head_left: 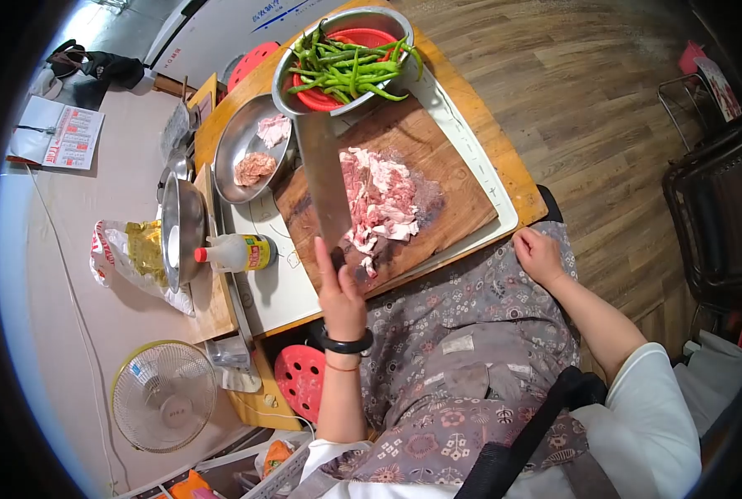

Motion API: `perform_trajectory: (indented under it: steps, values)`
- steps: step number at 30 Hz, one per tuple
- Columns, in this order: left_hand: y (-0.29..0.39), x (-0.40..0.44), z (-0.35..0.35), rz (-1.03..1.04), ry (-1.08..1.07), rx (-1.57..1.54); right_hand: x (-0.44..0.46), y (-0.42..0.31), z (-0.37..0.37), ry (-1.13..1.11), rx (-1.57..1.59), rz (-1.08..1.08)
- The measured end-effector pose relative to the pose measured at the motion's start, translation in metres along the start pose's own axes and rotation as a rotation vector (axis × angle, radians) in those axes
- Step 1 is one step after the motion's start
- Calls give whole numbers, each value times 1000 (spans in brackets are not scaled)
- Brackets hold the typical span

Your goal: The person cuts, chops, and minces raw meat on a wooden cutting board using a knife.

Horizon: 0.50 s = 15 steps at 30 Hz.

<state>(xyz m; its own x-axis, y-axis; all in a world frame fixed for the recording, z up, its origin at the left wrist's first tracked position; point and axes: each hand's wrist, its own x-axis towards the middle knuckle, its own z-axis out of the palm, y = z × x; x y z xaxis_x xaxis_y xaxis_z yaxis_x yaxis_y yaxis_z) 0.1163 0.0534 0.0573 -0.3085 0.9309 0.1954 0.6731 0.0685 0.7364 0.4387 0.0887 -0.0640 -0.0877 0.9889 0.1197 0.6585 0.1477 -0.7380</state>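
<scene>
My left hand [343,306], with a black band at the wrist, is closed on the handle of a cleaver [323,179]. One finger lies stretched along the base of its broad blade. The blade hangs over the left part of a wooden cutting board [450,195], beside a heap of sliced raw pink and white meat [383,200]. Some of the meat is hidden behind the blade. My right hand [539,255] rests on the patterned apron [471,308] near the table's corner, its fingers curled in and nothing seen in them.
Green peppers [350,71] fill a red colander inside a metal bowl [284,91] at the far edge. Another metal bowl [230,158] holds two meat portions. Left stand a red-capped bottle [238,252], a steel basin [190,224] and a fan [163,397]. A black chair [716,216] is at right.
</scene>
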Motion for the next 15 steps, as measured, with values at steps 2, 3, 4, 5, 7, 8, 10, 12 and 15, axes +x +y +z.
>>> perform_trajectory:
  steps: [2, 3, 4, 5, 7, 8, 10, 12, 15]
  values:
    - [-18, 0, 19, -53, -245, 253, 2, -5, 0, -19, -20, 6]
    - [-23, 0, 23, -150, -351, 412, 5, -7, -1, -25, -44, 7]
    - [-13, 5, 16, -145, -343, 406, 9, -7, -1, -19, -48, -2]
    - [4, 11, 7, -74, -281, 295, 10, -5, -2, -29, -51, -8]
    - [6, 2, -4, 36, -119, 98, 1, -2, 0, -66, -50, 3]
    - [0, -5, -4, 23, -55, -9, 2, -2, 0, -47, -47, 1]
    - [-12, -5, 14, 100, -4, 120, 0, -4, -1, -33, -41, -2]
    - [-26, 0, 18, -123, -217, 218, 4, -5, 0, -33, -58, -32]
    - [-6, 8, -5, 52, -133, 180, 3, -6, -1, -25, -57, -17]
